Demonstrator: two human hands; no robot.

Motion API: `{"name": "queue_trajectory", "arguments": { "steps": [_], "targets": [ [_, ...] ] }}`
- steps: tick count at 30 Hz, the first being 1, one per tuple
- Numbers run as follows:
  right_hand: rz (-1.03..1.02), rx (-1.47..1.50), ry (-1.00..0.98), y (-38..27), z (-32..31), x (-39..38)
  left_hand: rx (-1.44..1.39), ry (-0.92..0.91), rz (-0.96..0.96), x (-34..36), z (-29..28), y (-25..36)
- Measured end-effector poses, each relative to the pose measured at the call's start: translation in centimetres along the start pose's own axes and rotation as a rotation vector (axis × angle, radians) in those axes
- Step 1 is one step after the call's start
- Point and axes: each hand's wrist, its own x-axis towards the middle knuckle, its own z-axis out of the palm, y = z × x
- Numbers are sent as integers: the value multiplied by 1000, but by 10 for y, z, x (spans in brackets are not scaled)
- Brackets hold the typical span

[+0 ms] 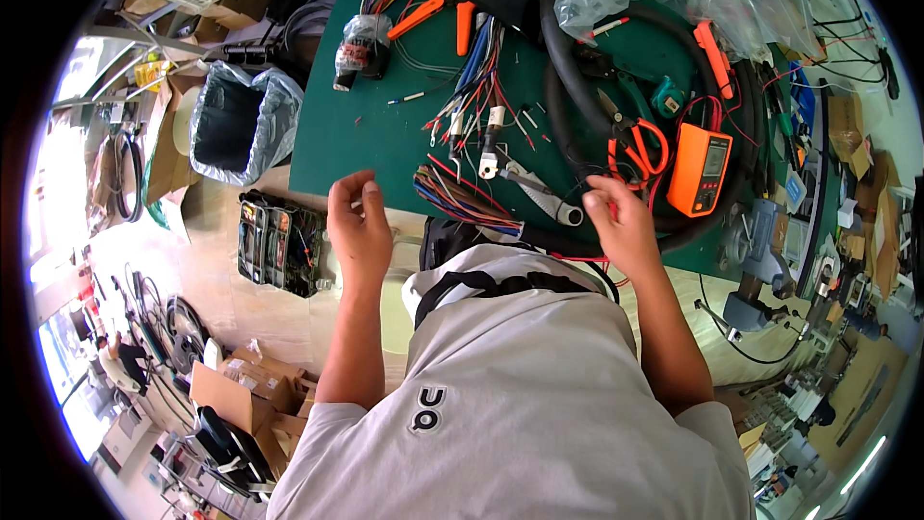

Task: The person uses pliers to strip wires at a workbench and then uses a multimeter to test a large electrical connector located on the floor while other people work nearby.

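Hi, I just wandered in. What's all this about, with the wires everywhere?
A person sits or stands at a green table strewn with wiring. The left hand is held up off the table's near edge, with nothing visible in it. The right hand is at that edge, near the orange-handled scissors; whether it holds anything is unclear. Between the hands lies a bundle of coloured wires, and an orange meter lies to the right.

Left hand (359, 227) can pass over the surface (327, 140) at its left front. Mid-front blocked: multicolour wire bundle (472, 204), grey piece (551, 202). Right is tight: black cable coil (568, 58), orange-handled scissors (657, 142), orange multimeter (687, 176) crowd the right hand (624, 228).
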Motion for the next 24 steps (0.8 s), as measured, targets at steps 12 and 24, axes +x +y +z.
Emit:
{"name": "queue_trajectory", "arguments": {
  "steps": [12,24],
  "targets": [
    [-259,110,351,4,-34,-88,-275,-38,-520,-51,74,-55],
    [239,1261,525,12,-84,-66,-312,-499,-104,-102,70,53]
  ]
}}
